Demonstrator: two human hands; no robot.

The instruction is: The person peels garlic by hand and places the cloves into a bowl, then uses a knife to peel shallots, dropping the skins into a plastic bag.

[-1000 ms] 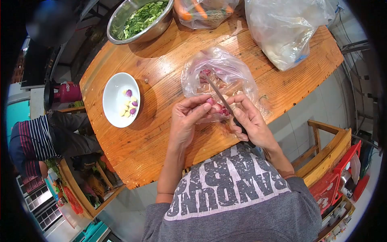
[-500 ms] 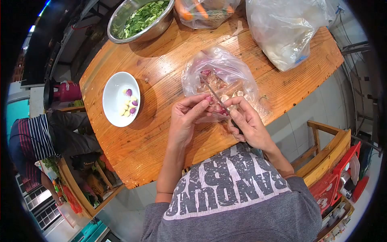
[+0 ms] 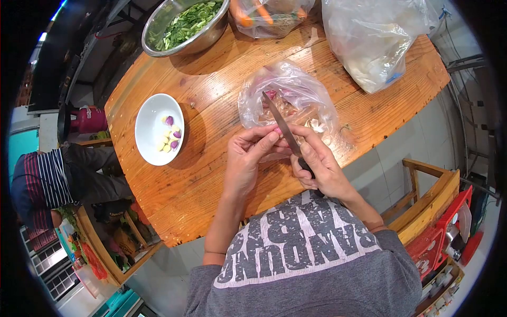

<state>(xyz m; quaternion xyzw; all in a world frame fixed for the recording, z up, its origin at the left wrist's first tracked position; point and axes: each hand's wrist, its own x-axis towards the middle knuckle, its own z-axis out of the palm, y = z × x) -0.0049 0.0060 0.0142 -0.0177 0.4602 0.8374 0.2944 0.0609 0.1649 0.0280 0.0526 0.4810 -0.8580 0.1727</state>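
Note:
Between its thumb and fingers, my left hand pinches a small pink shallot. My right hand grips the black handle of a knife, whose blade points up and to the left beside the shallot. The thumb and index finger of my right hand reach toward the shallot too. Beneath and beyond both hands lies an open clear plastic bag with shallots, garlic and papery skins in it. To the left stands a white bowl holding several peeled garlic cloves and a few purple shallots.
A metal bowl of chopped greens stands at the table's back left. Beside it are a bag of carrots and a large plastic bag. Another person bends over at the far left. A wooden stool stands right.
The knife blade has turned more upright and its broad side shows. My right hand has shifted slightly down and left, its fingertips nearer the shallot. The other person's arm has moved.

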